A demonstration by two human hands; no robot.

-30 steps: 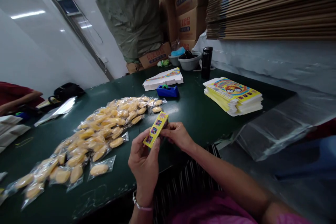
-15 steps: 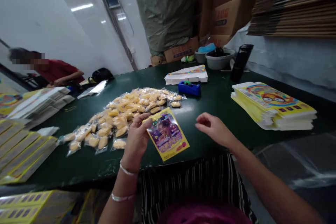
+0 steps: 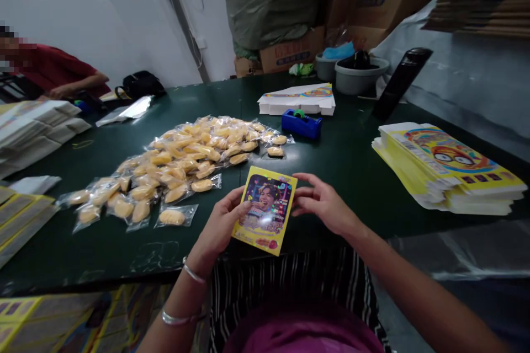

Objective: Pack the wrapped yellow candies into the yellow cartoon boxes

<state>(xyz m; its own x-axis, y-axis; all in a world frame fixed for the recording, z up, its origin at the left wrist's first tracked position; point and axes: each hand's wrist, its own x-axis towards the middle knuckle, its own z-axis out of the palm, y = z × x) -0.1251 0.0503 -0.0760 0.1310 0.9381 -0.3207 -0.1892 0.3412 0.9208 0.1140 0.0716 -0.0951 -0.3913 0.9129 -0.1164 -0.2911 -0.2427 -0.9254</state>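
A yellow card-like packet (image 3: 265,210) with a shiny printed picture is tilted over the table's near edge. My left hand (image 3: 223,220) grips its left side, thumb on the front. At its upper right edge is my right hand (image 3: 325,204), fingers apart and slightly curled; whether they touch the packet is hard to tell. Beyond my left hand lies a wide pile of yellow pieces in clear wrappers (image 3: 178,160), one of them (image 3: 171,217) apart at the near side.
A blue tape dispenser (image 3: 301,124) stands before flat white cartons (image 3: 296,103). Yellow printed cartons (image 3: 455,162) are stacked right, others (image 3: 25,220) left. Grey bowls (image 3: 359,74) and a black upright object (image 3: 401,83) stand behind. A person in red (image 3: 62,71) sits far left.
The view has shifted. The packet has turned more upright, and my right hand has come up to its right edge. My left hand still holds it.
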